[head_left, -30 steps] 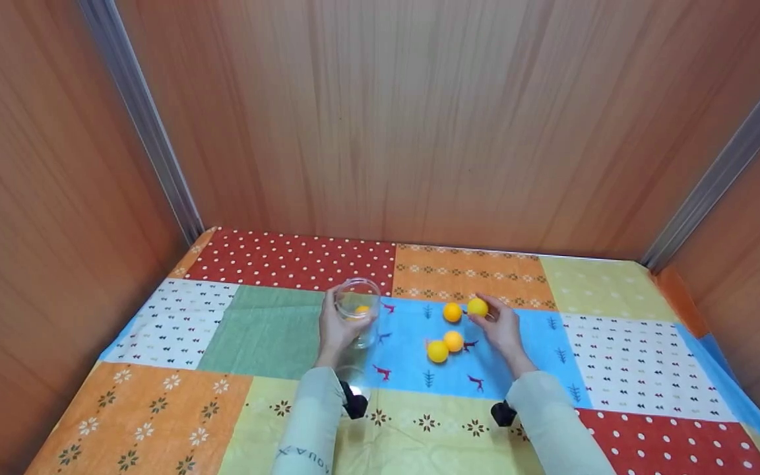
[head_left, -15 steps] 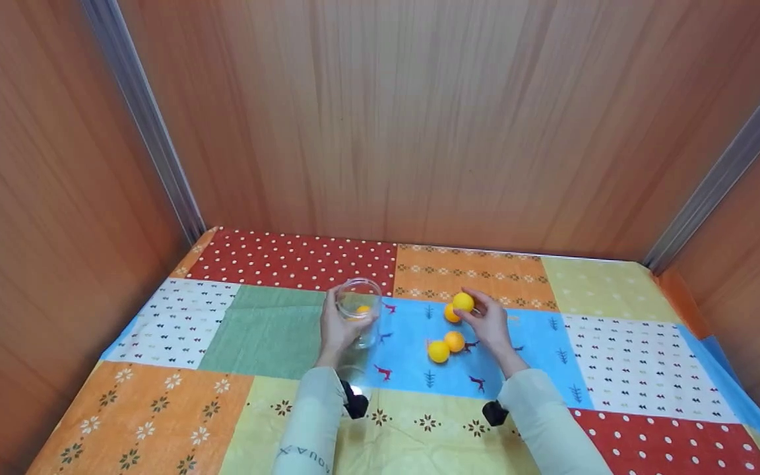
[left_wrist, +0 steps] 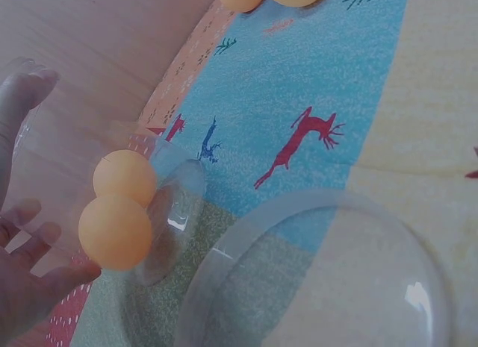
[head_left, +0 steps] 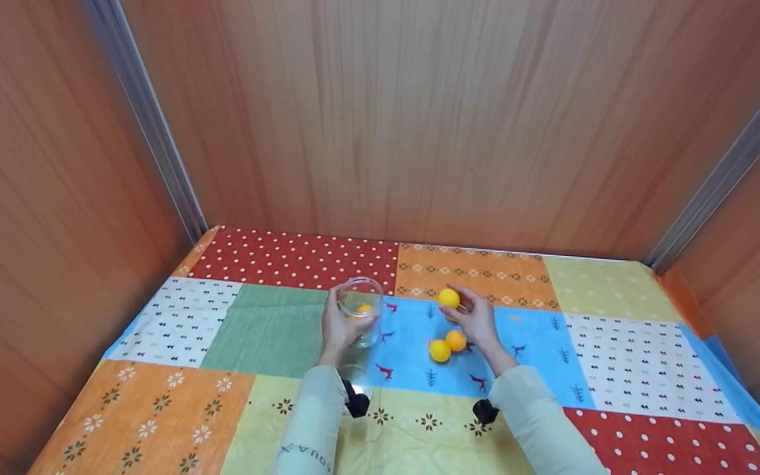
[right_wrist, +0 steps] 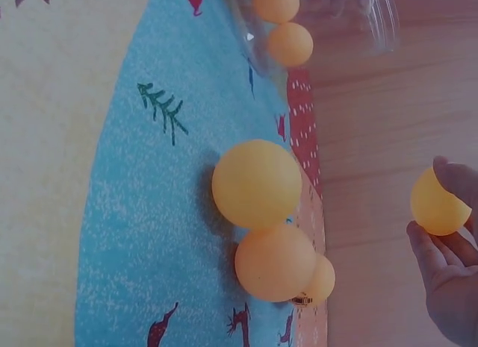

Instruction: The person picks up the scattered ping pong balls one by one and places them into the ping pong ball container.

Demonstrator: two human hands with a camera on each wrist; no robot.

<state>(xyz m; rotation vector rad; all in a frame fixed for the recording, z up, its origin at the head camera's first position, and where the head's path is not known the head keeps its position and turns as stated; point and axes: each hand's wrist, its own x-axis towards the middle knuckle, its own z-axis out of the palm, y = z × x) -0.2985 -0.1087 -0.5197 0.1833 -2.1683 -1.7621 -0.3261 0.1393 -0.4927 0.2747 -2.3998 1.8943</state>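
Observation:
My left hand (head_left: 339, 330) grips a clear plastic jar (head_left: 368, 336), its mouth facing up. Two orange table tennis balls (left_wrist: 116, 231) sit inside it, one above the other in the left wrist view. Between thumb and fingers my right hand (head_left: 480, 322) pinches a yellow table tennis ball (head_left: 448, 298), held above the cloth to the right of the jar. Two more balls (head_left: 440, 351) lie side by side on the blue patch. A third loose ball (right_wrist: 321, 280) shows behind them in the right wrist view; in the head view the held ball mostly hides it.
A clear round lid (left_wrist: 202, 306) lies on the cloth just in front of the jar, near my left wrist. The patchwork tablecloth (head_left: 274, 330) covers the table. Wood-grain panels (head_left: 380, 132) stand at the back and both sides.
My right hand has moved left with the yellow ball, from beside the rear loose ball to over it, closer to the jar. My left hand and the jar have stayed in place.

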